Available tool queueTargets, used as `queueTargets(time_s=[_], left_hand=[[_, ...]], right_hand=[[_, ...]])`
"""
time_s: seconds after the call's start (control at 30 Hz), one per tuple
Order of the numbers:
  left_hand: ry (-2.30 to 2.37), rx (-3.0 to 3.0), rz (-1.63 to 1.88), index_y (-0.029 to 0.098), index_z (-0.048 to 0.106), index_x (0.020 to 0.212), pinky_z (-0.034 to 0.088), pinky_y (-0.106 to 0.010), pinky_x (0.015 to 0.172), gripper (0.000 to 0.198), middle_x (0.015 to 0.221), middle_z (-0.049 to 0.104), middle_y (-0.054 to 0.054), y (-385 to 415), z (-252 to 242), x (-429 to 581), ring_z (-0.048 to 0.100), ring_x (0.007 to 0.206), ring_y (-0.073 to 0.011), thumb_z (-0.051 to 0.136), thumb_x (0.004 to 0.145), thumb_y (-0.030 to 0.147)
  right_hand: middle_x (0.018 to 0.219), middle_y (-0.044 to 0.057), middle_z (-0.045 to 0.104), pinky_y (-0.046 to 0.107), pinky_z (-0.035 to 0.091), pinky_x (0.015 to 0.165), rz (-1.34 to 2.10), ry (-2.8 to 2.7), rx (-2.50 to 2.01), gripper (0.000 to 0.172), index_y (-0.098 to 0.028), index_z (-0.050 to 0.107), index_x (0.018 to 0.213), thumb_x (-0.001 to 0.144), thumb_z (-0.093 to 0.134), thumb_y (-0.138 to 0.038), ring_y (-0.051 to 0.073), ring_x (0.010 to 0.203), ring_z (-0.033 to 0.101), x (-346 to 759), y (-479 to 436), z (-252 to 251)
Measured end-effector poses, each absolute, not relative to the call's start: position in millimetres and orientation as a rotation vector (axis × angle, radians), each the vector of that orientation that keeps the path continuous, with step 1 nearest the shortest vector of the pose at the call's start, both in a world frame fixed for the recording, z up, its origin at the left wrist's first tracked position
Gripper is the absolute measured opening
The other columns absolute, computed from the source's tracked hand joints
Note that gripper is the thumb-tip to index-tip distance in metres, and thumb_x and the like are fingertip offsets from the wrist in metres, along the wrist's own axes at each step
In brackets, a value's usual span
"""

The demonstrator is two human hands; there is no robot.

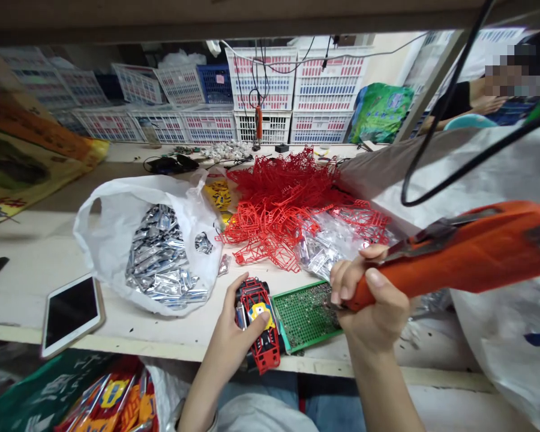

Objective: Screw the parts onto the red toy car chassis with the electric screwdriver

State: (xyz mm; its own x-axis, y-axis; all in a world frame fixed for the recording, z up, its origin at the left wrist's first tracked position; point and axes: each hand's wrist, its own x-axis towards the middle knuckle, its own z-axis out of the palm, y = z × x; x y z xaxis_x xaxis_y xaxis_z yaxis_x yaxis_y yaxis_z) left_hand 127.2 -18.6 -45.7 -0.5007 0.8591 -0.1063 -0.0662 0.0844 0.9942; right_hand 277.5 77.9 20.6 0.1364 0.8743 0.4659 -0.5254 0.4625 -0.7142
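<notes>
Orange electric screwdriver [459, 252] being held in the right hand [371, 300], the fingers closing round the barrel and pressing it against the palm. Its tip is reaching down over the right end of a green perforated tray [292, 293], among the small dark screws [310, 312] scattered across it; whether a screw is sitting on the tip is too small to tell. The left hand [229, 330] is clasping a red toy buggy [267, 354] just beside the tray, the thumb pressing across a yellow piece [261, 312] at the middle of the red frame and the fingers passing out of sight behind it. The buggy is lying low on a pale workbench [130, 339], close to the bench's front edge, with its dark inner body showing through the frame.

Surrounding items: a heap of loose red plastic frames [279, 204] is spreading across the bench beyond both hands, partly covering a clear bag of silver packets [326, 246]. To the left, a white plastic bag [101, 240] is holding many silver foil packets [157, 258], and a tablet [71, 315] is lying face up near the bench edge. A black cable [445, 102] is hanging across the right of the view, and stacked white plastic crates [261, 78] are standing in the background.
</notes>
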Motion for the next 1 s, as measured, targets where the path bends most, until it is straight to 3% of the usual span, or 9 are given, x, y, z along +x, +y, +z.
queueTargets(time_s=[0.2, 0.37, 0.53, 1.0], left_hand=[[1.574, 0.834, 1.554, 0.024, 0.056, 0.138, 0.057, -0.039, 0.097, 0.070, 0.118, 0.073, -0.007, -19, -50, 126, 0.073, 0.102, -0.0265, 0.084, 0.076, 0.040], [1.549, 0.840, 1.583, 0.024, 0.057, 0.137, 0.056, -0.040, 0.099, 0.067, 0.125, 0.072, -0.009, -17, -53, 126, 0.072, 0.110, -0.0282, 0.082, 0.077, 0.039], [1.542, 0.840, 1.565, 0.024, 0.056, 0.137, 0.058, -0.038, 0.095, 0.067, 0.122, 0.072, -0.008, -16, -54, 125, 0.072, 0.109, -0.0284, 0.080, 0.076, 0.038], [1.533, 0.956, 1.536, 0.023, 0.052, 0.141, 0.056, -0.039, 0.101, 0.068, 0.130, 0.071, -0.010, -15, -68, 118, 0.072, 0.115, -0.0284, 0.080, 0.081, 0.037]], right_hand=[[0.044, -0.013, 0.045, 0.027, 0.035, 0.044, 1.132, -0.952, -0.349, 0.008, -0.025, 0.053, 0.090, 0.082, 0.056, -0.027, 0.010, 0.031, 0.038, 226, 67, 39], [0.045, -0.011, 0.048, 0.029, 0.035, 0.043, 1.173, -0.963, -0.359, 0.010, -0.025, 0.056, 0.092, 0.082, 0.058, -0.027, 0.012, 0.033, 0.044, 209, 62, 27], [0.046, -0.011, 0.049, 0.028, 0.038, 0.043, 1.164, -0.998, -0.370, 0.014, -0.025, 0.058, 0.097, 0.083, 0.060, -0.027, 0.011, 0.033, 0.041, 209, 59, 23], [0.051, -0.010, 0.054, 0.023, 0.042, 0.042, 1.237, -1.016, -0.300, 0.015, -0.024, 0.061, 0.100, 0.086, 0.065, -0.023, 0.011, 0.039, 0.049, 207, 55, 12]])
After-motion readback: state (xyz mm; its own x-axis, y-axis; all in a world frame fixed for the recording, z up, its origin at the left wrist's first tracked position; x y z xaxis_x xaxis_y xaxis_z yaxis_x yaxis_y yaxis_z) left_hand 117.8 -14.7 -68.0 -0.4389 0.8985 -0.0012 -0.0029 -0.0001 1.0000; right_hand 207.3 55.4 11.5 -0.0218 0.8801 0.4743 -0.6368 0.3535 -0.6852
